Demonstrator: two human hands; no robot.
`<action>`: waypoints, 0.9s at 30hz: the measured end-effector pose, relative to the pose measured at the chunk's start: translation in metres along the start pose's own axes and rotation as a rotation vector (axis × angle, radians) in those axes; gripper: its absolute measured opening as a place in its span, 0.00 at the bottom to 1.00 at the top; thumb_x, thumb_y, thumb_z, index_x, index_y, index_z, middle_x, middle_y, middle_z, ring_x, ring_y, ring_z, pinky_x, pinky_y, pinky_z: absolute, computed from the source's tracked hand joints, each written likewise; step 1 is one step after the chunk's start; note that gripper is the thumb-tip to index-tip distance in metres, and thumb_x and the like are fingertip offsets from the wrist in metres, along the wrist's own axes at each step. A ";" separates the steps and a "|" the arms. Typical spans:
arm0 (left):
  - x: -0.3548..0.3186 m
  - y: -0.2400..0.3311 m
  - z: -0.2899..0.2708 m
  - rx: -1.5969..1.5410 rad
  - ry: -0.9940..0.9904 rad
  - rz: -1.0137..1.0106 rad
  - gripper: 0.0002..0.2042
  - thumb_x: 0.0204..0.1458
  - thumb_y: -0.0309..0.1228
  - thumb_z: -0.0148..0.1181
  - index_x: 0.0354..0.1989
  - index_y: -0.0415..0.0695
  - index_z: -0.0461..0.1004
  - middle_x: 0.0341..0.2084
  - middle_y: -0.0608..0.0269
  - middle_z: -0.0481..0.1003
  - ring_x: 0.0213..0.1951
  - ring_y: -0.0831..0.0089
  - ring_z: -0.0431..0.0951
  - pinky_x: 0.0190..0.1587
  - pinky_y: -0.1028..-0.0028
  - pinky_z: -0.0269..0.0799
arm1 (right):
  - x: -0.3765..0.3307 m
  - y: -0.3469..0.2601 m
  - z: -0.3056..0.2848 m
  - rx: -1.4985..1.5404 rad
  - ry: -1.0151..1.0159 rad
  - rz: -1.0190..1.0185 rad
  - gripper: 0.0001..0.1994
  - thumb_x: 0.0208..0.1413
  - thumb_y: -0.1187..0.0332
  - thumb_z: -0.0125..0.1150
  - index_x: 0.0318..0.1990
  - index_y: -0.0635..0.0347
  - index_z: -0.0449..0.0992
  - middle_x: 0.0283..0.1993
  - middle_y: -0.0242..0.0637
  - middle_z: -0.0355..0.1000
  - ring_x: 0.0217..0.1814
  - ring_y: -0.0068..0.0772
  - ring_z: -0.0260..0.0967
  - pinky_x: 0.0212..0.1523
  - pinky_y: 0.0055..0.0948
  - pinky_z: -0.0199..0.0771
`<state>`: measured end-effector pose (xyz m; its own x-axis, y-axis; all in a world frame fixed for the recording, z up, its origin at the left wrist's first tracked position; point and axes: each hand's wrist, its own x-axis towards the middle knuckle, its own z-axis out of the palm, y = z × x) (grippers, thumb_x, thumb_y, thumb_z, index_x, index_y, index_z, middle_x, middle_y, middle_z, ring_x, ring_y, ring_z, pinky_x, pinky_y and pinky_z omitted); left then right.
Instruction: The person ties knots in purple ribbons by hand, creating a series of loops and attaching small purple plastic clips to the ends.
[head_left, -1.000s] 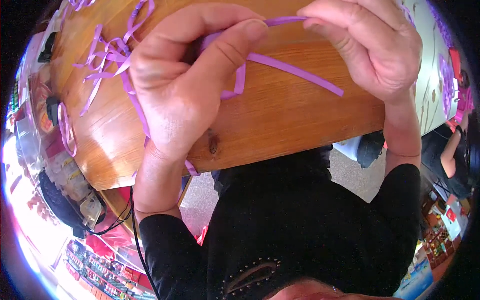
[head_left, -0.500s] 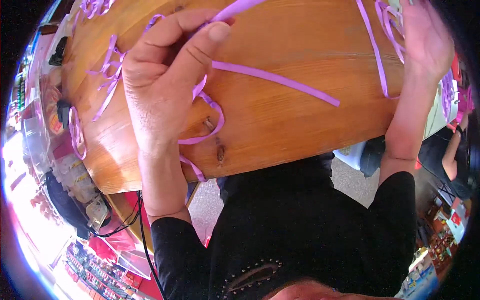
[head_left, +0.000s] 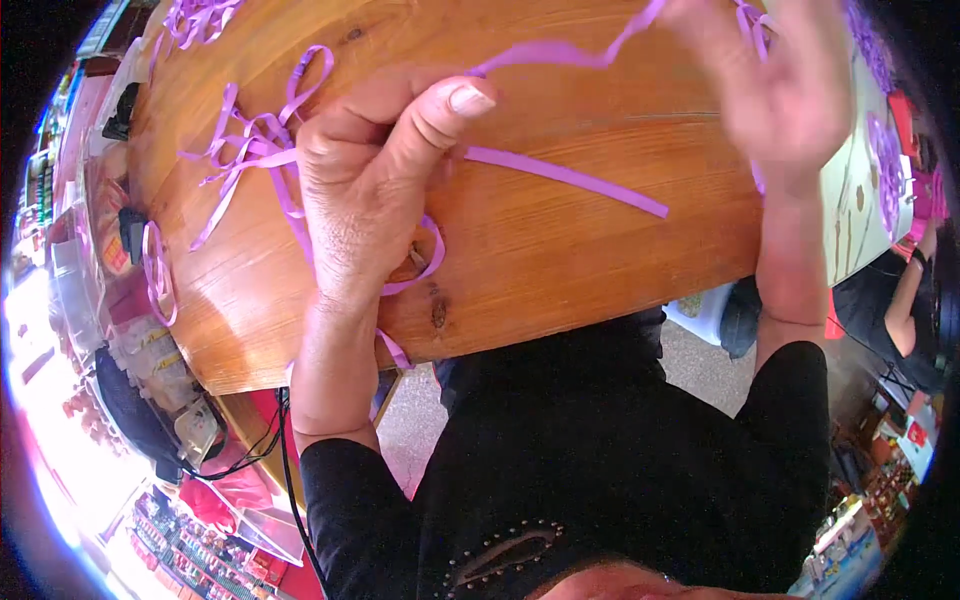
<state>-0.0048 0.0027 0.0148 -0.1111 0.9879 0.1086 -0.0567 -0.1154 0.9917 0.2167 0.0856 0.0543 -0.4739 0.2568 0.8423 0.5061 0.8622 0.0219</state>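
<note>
My left hand is closed, pinching a narrow purple ribbon between thumb and forefinger above the wooden table. From the pinch the ribbon rises in a wavy line toward the upper edge, near the fingers of my right hand. That hand is smeared by motion and partly cut off, so whether it grips the ribbon cannot be made out. A flat ribbon strip extends from behind my left hand to the right. Beside that hand, on its left, a looped ribbon bunch lies on the wood.
More purple ribbon is heaped at the far left, and one loop hangs at the left edge. A white surface with purple ribbon stands to the right, beyond it another person's arm. Black cables hang below the table's left corner.
My right hand has swung left, toward the ribbon's upper part. My left hand has shifted slightly right and down, still pinching, and more of the looped bunch shows beside it.
</note>
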 end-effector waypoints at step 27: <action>0.005 0.035 -0.058 0.404 0.034 0.407 0.04 0.50 0.25 0.59 0.30 0.38 0.76 0.20 0.67 0.73 0.21 0.82 0.67 0.22 0.81 0.61 | -0.025 0.045 0.001 0.439 -0.129 0.430 0.08 0.53 0.79 0.56 0.41 0.68 0.74 0.40 0.35 0.72 0.42 0.23 0.68 0.43 0.17 0.66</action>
<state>-0.0653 -0.0025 0.0462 -0.0772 0.8674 0.4915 0.3802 -0.4301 0.8188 0.2509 0.1183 0.0339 -0.3910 0.6477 0.6539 0.3404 0.7619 -0.5511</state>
